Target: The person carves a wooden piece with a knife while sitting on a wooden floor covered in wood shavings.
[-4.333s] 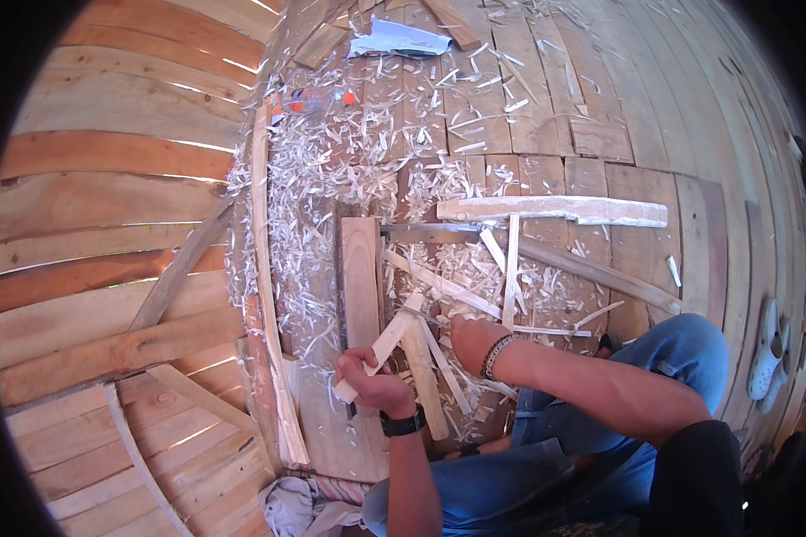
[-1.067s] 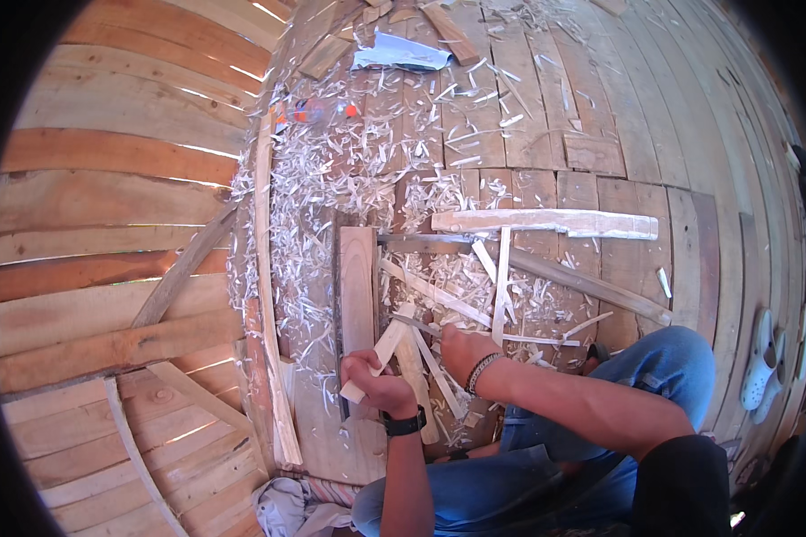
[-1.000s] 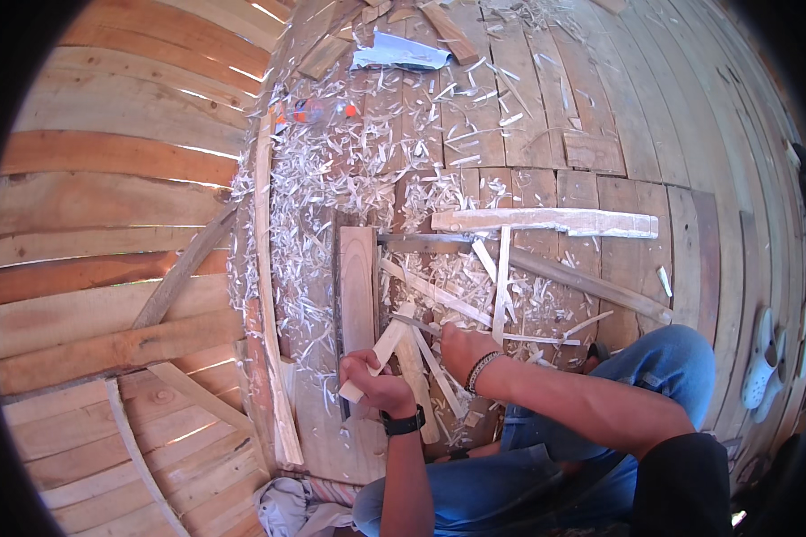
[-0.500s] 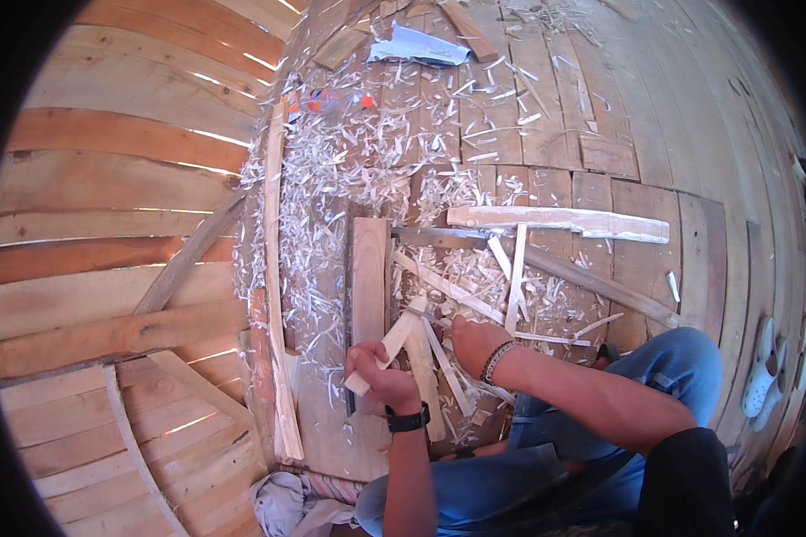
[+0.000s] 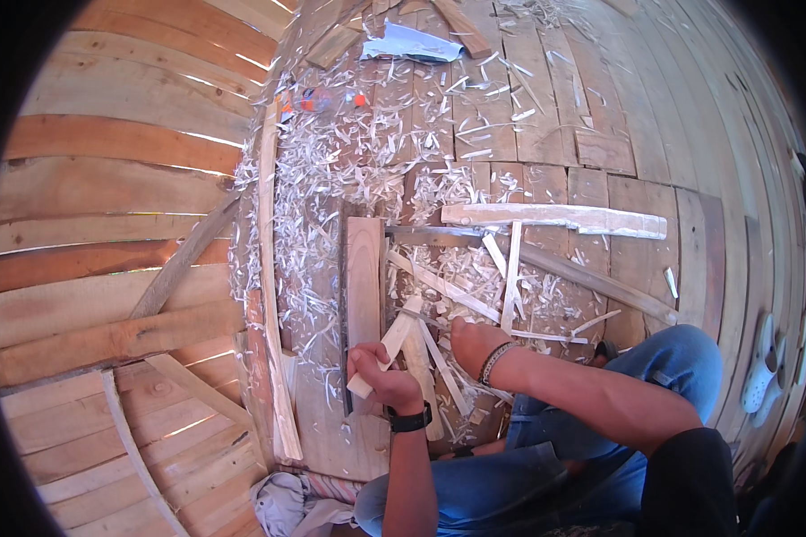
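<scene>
My left hand is closed round a short pale wooden strip, which slants up and away from the fingers. Its near end pokes out below the fist. In my right hand is a knife, its handle hidden by the fingers; the thin blade reaches left to the strip's far end and appears to touch it. Just left of the strip lies a flat reddish board. Beneath and beside it, more pale wooden pieces rest on the floor.
Shavings cover much of the plank floor. Beyond my hands lie a saw, a rough-edged pale board and a long pole. A slatted wall rises at left. Pale clogs stand far right.
The knife blade has shifted slightly on the strip's far end. Both hands keep their grips and nearly the same place; the whole view has slid a little.
</scene>
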Available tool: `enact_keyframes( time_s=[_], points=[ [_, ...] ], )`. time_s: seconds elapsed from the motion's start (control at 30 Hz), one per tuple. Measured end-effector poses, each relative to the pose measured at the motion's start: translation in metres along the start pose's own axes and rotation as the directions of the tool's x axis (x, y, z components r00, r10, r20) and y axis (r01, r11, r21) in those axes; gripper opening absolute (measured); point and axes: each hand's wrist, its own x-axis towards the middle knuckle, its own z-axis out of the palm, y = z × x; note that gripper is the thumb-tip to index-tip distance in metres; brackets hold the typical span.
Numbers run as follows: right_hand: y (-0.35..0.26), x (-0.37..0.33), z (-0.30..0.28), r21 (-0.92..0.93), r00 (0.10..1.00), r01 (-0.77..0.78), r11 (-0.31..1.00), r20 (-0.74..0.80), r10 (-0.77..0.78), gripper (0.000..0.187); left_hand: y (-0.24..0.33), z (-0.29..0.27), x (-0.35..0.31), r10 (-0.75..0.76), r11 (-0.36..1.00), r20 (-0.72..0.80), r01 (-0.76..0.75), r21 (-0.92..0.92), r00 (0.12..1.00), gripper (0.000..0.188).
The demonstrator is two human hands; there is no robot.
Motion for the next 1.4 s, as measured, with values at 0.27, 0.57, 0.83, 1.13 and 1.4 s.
enact_keyframes(
  time_s=[0.27,0.57,0.83,1.13,1.4],
  points=[
    [-0.004,-0.002,0.006,0.018,0.996,-0.026,0.999,-0.091,0.027,0.016,0.003,0.001,-0.001,0.053,0.994,-0.023,-0.05,0.099,0.998,0.038],
    [-0.009,0.011,0.008,0.072,0.995,-0.096,0.993,-0.029,0.098,0.02,0.01,0.003,-0.002,0.055,0.986,-0.035,-0.049,0.157,0.998,0.04],
    [0.007,0.022,0.0,0.044,0.992,-0.091,0.995,0.097,0.087,0.027,0.011,0.002,0.011,-0.052,0.999,-0.085,0.052,0.002,0.995,0.04],
    [-0.007,-0.011,-0.01,-0.081,0.994,0.105,0.991,-0.019,-0.107,0.018,0.005,-0.005,0.013,-0.08,0.997,-0.075,0.08,-0.008,0.994,0.036],
    [-0.004,-0.005,-0.004,0.018,0.997,-0.061,0.998,0.048,0.06,0.02,0.003,-0.001,0.005,-0.073,0.997,-0.058,0.073,-0.006,0.996,0.037]
  ],
)
